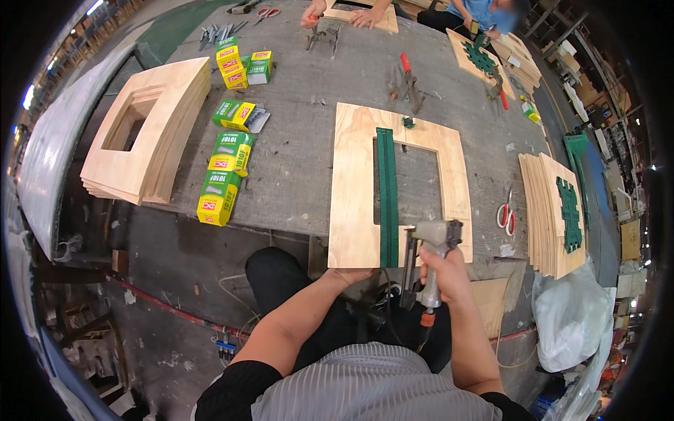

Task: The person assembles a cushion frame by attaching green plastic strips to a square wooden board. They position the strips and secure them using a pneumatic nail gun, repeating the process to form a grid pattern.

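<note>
A pale plywood frame (351, 189) with a rectangular opening lies before me, its near edge overhanging the table. Along the left of its opening runs a dark green webbing strap (387, 189), reaching down to the near edge. My right hand (446, 272) is wrapped round the grip of a pneumatic staple gun (439, 235), whose nose is by the frame's near side, just right of the strap. An orange-red hose fitting shows below the grip. My left hand (349, 276) is at the near edge under the frame, its fingers mostly hidden. A small dark green piece (408, 122) sits on the far side.
Stacked plywood frames (168, 133) stand left, beside green-and-yellow boxes (219, 196). More panels (544, 217) with green webbing (569, 214) lie right, near red-handled scissors (505, 216). Beyond are a red-handled tool (406, 77) and two people at work, one hand (366, 17) on a panel.
</note>
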`<act>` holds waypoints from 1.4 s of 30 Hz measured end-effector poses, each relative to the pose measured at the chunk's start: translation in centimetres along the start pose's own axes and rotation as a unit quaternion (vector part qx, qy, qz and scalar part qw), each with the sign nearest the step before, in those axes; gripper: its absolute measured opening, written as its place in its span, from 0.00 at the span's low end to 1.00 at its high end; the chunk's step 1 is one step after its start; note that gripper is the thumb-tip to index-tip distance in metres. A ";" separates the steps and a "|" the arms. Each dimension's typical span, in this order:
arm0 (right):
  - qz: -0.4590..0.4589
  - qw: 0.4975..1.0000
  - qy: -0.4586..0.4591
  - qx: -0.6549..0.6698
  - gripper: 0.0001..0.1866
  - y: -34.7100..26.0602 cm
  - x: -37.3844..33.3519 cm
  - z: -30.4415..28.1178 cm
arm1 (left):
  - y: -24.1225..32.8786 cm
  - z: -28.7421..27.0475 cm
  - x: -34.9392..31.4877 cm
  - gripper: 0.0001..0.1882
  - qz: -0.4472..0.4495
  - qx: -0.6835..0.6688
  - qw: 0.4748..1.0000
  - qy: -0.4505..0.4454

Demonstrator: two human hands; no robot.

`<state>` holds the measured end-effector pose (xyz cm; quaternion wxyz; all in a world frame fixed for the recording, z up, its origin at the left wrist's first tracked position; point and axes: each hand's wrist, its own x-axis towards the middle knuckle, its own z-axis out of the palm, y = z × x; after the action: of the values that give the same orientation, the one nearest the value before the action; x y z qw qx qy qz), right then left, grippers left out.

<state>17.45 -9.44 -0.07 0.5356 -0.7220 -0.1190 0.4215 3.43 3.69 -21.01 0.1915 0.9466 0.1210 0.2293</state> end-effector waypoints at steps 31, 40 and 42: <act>0.001 0.995 -0.019 -0.094 0.07 0.9 0.5 4.0 | -1.6 3.6 -0.7 0.25 -0.152 -0.520 0.840 0.045; -0.011 0.996 -0.015 -0.092 0.06 1.5 0.2 4.2 | -1.0 -0.4 0.6 0.24 -0.093 -0.151 0.978 -0.110; -0.017 0.995 -0.011 -0.095 0.06 1.6 0.0 4.3 | -0.7 -1.1 1.3 0.23 -0.083 -0.128 0.984 -0.091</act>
<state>13.82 -7.18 -1.82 0.4702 -0.7629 -0.1768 0.4070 3.96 5.02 -19.90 0.3397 0.9177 0.1513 0.1394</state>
